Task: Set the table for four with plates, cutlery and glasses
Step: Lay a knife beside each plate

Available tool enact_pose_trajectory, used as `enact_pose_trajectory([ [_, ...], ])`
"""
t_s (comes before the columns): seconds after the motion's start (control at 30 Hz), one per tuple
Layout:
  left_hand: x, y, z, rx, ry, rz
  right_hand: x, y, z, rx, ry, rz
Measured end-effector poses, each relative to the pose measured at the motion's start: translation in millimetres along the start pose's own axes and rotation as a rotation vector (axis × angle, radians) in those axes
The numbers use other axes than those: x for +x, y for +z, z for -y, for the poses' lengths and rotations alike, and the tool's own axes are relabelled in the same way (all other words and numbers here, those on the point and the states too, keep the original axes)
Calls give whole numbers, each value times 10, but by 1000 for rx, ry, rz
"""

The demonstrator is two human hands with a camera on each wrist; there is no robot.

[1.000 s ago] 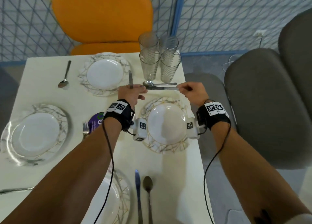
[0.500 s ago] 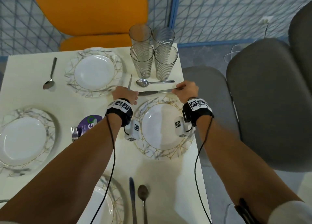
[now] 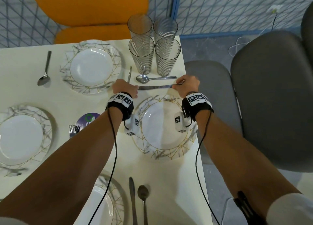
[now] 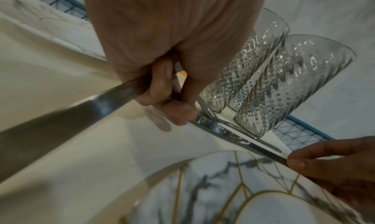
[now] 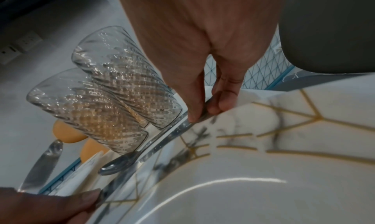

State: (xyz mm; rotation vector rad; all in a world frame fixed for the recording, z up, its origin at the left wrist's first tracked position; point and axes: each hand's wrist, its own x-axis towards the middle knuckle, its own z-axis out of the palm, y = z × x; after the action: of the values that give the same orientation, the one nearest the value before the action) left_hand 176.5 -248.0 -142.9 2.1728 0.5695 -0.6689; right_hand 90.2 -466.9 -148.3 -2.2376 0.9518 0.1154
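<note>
Two hands on my feed | knife point(image 3: 155, 87) lies between spoon point(image 3: 152, 78) and plate point(image 3: 166, 150) on bench point(image 3: 94, 116) | right hand point(image 3: 187, 86) fingers pinch its handle | left wrist cam only: left hand point(image 4: 168, 54) grasps second knife point(image 4: 67, 115), fingertip on blade

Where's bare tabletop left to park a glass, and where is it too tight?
Free: the patch between the far-left spoon, the far plate and the left plate; also the strip between the right plate and the near knife and spoon. Crowded: the far right corner, where four glasses, a spoon and the held knife bunch.
</note>
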Motion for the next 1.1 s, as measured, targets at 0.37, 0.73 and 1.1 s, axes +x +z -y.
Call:
enact_pose_trajectory([
  [0.37,392,205,260,151,141,-104,48,41,-19,-4,-6,-31],
  [0.73,-172,-118,67,26,105,4,25,40,-60,-10,-3,-20],
  [1.1,-202,-248,196,-26,228,10,-47,54,-23,-142,-78,-13],
])
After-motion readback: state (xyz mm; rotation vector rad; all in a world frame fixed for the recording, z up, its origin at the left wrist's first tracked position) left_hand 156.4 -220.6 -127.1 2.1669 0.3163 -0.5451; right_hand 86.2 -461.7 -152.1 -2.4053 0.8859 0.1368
